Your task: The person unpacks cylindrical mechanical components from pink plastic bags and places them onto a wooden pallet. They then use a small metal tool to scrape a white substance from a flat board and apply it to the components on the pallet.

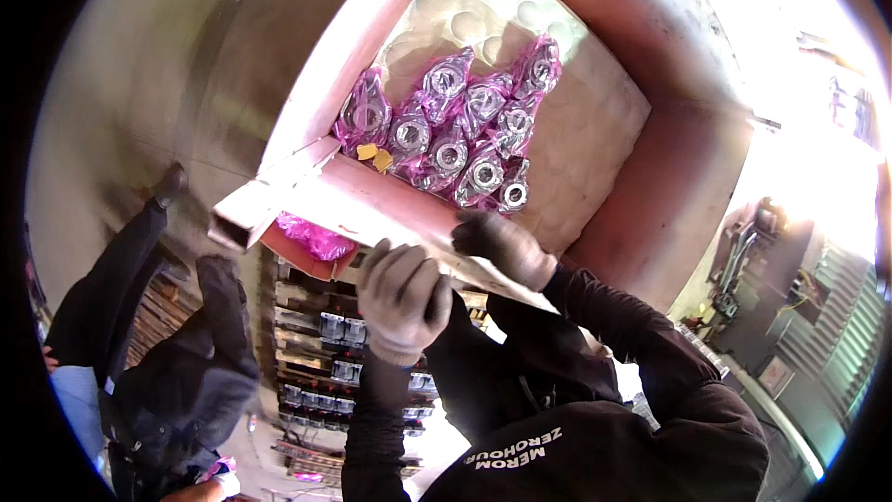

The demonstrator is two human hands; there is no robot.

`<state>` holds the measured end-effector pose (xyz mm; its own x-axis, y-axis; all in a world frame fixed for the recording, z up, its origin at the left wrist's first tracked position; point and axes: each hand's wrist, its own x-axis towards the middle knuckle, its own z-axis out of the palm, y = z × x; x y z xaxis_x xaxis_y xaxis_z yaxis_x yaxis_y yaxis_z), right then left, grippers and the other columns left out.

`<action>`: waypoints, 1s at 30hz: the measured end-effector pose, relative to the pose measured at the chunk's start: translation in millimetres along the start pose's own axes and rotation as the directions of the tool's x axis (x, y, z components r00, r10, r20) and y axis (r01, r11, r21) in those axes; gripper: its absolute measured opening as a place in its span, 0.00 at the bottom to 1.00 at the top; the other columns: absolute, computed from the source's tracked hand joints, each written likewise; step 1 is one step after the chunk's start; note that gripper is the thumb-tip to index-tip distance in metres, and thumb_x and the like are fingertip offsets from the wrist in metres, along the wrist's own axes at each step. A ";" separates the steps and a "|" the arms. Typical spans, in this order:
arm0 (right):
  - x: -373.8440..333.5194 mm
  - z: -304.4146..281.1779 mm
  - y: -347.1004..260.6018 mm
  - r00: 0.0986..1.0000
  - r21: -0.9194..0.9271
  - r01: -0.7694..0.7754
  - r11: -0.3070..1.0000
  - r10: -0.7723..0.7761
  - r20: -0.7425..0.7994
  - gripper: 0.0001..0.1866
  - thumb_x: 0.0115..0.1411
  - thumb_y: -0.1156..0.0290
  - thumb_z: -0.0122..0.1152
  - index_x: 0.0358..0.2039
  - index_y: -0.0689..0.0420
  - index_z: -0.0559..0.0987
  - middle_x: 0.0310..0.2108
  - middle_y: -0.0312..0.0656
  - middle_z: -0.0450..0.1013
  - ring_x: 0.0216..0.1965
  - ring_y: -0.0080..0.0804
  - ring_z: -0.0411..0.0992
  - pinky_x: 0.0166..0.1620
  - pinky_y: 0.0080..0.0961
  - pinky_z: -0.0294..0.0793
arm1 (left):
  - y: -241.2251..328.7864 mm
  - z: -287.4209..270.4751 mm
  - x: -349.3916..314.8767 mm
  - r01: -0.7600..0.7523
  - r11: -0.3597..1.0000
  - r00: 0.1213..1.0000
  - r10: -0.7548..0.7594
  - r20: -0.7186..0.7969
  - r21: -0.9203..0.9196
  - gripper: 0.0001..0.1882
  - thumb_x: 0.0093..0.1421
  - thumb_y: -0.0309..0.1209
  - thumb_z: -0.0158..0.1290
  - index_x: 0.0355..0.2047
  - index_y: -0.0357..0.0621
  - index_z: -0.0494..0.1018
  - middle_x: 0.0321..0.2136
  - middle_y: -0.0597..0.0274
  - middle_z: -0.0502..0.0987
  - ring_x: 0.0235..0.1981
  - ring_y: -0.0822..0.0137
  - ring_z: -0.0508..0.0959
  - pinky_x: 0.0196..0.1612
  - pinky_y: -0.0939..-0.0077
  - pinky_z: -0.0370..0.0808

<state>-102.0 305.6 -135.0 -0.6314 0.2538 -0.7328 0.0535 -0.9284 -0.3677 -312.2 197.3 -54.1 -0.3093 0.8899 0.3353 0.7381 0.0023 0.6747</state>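
Concrete floor point(121, 102) spreads to the left, where people in dark clothing point(181, 409) work, while bright light washes out the right side. One large crate point(650, 214) with pinkish-red walls stands open, its bottom covered by a liner point(585, 139) with round marks. Ring-ended metal parts point(483, 102) in purple film lie crowded against its left and near walls, the far right of the liner bare. Two small yellow pieces point(373, 157) sit by the near left corner. Outside that corner, a reddish tray point(322, 268) holds bright pink film point(316, 237). Below are rows of shiny metal pieces point(344, 327). At the near edge, the gloved left hand point(404, 299) has curled fingers and the gloved right hand point(506, 248) is blurred; I cannot tell whether either grip holds anything.
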 end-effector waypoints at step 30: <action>229.1 -348.2 11.7 0.941 -0.601 0.122 -0.790 0.285 -0.184 0.22 0.65 0.67 0.49 0.59 0.53 0.77 0.56 0.50 0.76 0.58 0.52 0.73 0.58 0.52 0.70 | 11.7 76.0 38.9 0.213 0.865 0.799 -0.422 0.429 0.455 0.04 0.47 0.24 0.60 0.24 0.44 0.75 0.25 0.58 0.78 0.27 0.53 0.78 0.32 0.61 0.71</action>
<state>23.3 447.5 -506.6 -0.4365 0.0241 -0.8994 0.3454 0.9276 -0.1427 -270.0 266.6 -83.1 -0.3014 0.9055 -0.2988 0.8453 0.3988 0.3557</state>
